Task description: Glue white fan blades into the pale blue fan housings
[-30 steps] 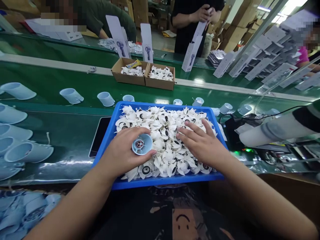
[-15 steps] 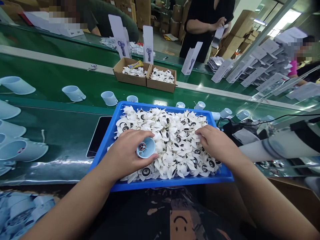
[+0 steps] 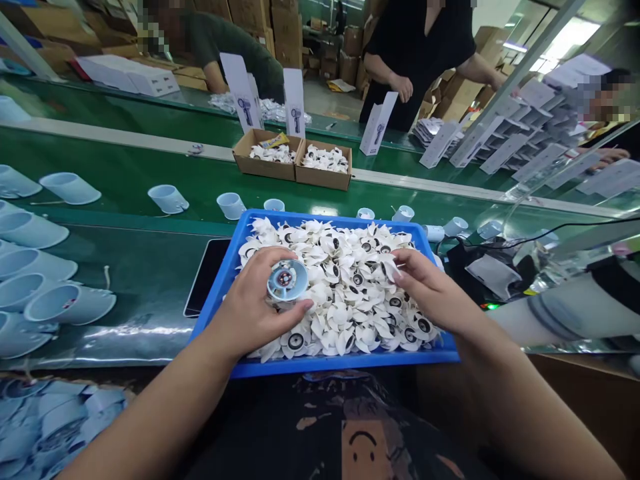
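Note:
My left hand is wrapped round a light-blue fan housing, a short tube with a small red-and-white round part at its centre. The open end faces up toward me, above the left side of a blue tray. Heaped in the tray are many white fan blades, some showing black round hubs. Over the tray's right side, my right hand pinches a white fan blade between thumb and fingers. Its hub is partly hidden by the neighbouring blades.
More blue housings stand at the left, with others along the green belt. Beyond the tray are two cardboard boxes of white parts. A dark flat device lies beside the tray. Co-workers stand across the line.
The housing in my left hand has tilted, so its inside shows more fully. My right hand has lifted slightly with a fan blade now visible in its fingers. The far co-worker's hands have moved apart.

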`<state>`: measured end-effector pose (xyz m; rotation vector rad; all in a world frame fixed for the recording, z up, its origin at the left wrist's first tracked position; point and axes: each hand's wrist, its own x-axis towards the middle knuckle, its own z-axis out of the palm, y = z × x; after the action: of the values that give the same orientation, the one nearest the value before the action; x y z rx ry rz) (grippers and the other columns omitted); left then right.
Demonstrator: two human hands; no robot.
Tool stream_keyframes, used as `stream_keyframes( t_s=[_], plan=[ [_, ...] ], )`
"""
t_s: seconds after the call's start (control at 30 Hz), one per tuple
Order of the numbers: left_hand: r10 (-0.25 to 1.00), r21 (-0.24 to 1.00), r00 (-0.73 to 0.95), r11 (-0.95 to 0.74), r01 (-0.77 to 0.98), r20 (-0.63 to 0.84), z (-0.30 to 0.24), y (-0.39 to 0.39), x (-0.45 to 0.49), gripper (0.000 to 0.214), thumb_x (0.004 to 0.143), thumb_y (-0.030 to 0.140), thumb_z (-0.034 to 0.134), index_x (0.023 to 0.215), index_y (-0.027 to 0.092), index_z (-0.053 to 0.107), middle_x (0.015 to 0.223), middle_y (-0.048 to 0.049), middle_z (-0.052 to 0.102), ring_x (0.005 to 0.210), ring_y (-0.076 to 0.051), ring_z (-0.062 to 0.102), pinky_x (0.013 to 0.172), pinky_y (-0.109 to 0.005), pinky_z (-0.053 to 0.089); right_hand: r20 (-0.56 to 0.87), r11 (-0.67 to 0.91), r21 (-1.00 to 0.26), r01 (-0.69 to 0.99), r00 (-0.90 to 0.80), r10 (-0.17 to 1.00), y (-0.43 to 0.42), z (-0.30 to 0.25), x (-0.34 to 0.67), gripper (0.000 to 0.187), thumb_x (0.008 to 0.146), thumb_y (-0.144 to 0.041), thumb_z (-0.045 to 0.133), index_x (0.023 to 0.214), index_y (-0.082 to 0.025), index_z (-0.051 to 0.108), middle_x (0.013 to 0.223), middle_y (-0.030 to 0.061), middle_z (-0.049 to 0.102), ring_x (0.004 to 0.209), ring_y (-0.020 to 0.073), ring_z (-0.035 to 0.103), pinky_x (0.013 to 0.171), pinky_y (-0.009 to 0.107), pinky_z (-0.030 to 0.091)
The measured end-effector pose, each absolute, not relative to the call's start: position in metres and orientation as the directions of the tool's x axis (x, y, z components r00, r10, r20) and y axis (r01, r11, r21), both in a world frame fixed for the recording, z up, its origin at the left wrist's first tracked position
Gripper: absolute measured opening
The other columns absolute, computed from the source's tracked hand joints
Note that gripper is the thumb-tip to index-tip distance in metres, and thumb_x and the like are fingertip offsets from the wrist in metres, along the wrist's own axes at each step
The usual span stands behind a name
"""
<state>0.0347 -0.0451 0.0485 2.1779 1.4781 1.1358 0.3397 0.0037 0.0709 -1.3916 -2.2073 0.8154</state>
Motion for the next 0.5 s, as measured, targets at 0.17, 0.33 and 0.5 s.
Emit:
stream_keyframes(
  t_s=[0.17, 0.33, 0.5],
  plan=[
    [0.909, 0.697, 0.262, -0.417, 0.583, 0.324, 0.058, -0.059, 0.053, 0.06, 0.087, 0.036, 0.064, 0.14, 0.027, 0.037, 0.136, -0.0113, 0.05, 0.123, -0.031, 0.055, 0.104, -0.046, 0.047, -0.109, -0.27, -0.936, -0.226, -0.544, 0.832, -0.028, 0.067, 0.334, 0.038, 0.092, -0.046, 0.072, 0.118, -0.025, 0.053, 0.101, 0.0024, 0.062, 0.093, 0.0173, 0.068, 0.093, 0.037, 0.058],
    [0.857, 0.615, 0.406, -0.513, 0.599, 0.319, 0.067, -0.062, 0.074, 0.065, 0.082, 0.053, 0.076, 0.135, 0.029, 0.048, 0.13, -0.0067, 0.06, 0.121, -0.028, 0.058, 0.104, -0.041, 0.047, -0.169, -0.427, -0.833, -0.352, -0.573, 0.802, -0.036, 0.054, 0.326, 0.045, 0.083, -0.045, 0.085, 0.112, -0.023, 0.059, 0.095, 0.0007, 0.065, 0.085, 0.0127, 0.067, 0.088, 0.029, 0.058],
    [0.809, 0.528, 0.458, -0.587, 0.614, 0.368, 0.072, -0.058, 0.084, 0.059, 0.084, 0.046, 0.077, 0.132, 0.022, 0.054, 0.126, -0.0092, 0.064, 0.117, -0.028, 0.059, 0.099, -0.041, 0.046, -0.091, -0.273, -0.923, -0.273, -0.532, 0.842, -0.037, 0.056, 0.322, 0.03, 0.083, -0.033, 0.086, 0.103, -0.023, 0.065, 0.094, 0.0006, 0.061, 0.081, 0.0111, 0.06, 0.075, 0.021, 0.052]
  ],
)
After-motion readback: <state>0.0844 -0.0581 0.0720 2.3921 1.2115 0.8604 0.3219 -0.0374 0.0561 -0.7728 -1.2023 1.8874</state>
